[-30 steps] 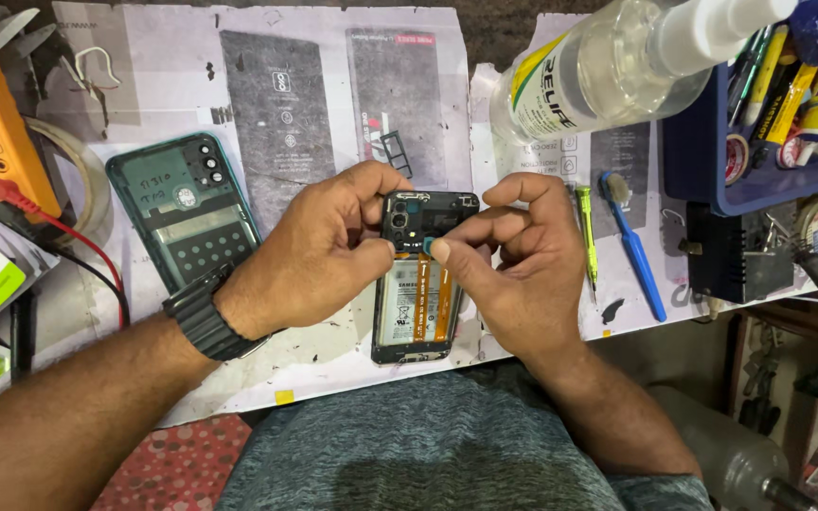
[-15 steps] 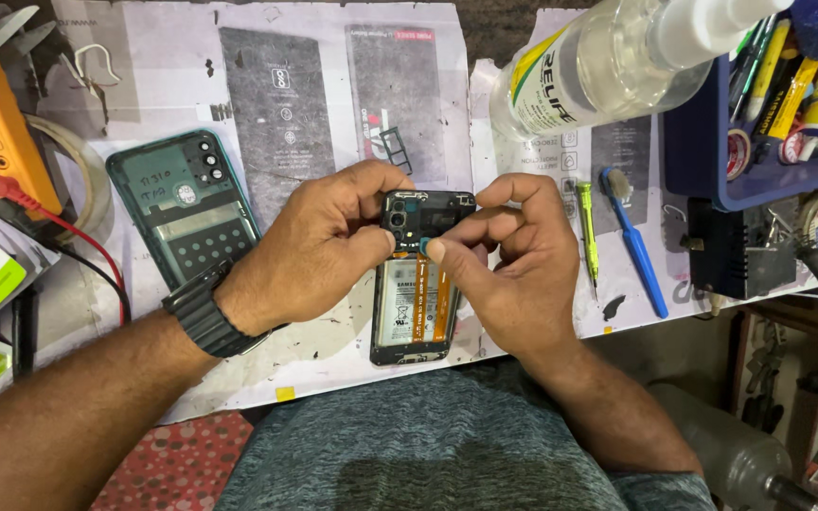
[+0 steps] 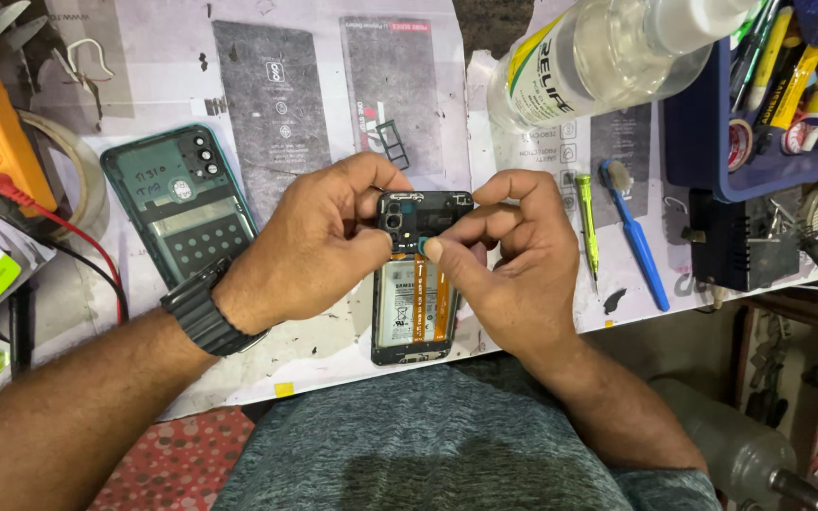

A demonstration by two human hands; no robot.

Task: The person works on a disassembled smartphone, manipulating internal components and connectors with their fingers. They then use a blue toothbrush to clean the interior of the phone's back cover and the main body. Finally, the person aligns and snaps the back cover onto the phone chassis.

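Little has shifted since the earlier frames: both hands stay bunched over the top of the opened smartphone [image 3: 416,289], and only the right thumb seems to have crept slightly along the black camera-end cover plate [image 3: 425,210].

The left hand [image 3: 310,241], a black watch [image 3: 203,310] on its wrist, is closed in a pinch on the plate's left edge beside the camera lenses. The right hand [image 3: 513,260] is closed too, with forefinger hooked over the plate's top right corner and thumb pressed on its lower edge. The phone lies face down on the paper-covered bench [image 3: 144,76] just in front of the person's lap, its battery and orange flex strips exposed below the plate.

The removed teal back cover [image 3: 180,203] lies well to the left, a small green screwdriver [image 3: 586,222] and a blue brush [image 3: 634,237] to the right, and a clear spray bottle [image 3: 608,57] beyond.

By the look of it, the step in hand is working this inner plate at the phone's top end; whether it is coming off or going on cannot be told. The next move would call for an even, gentle lift or press at both corners, keeping the fingers off the flex strips.
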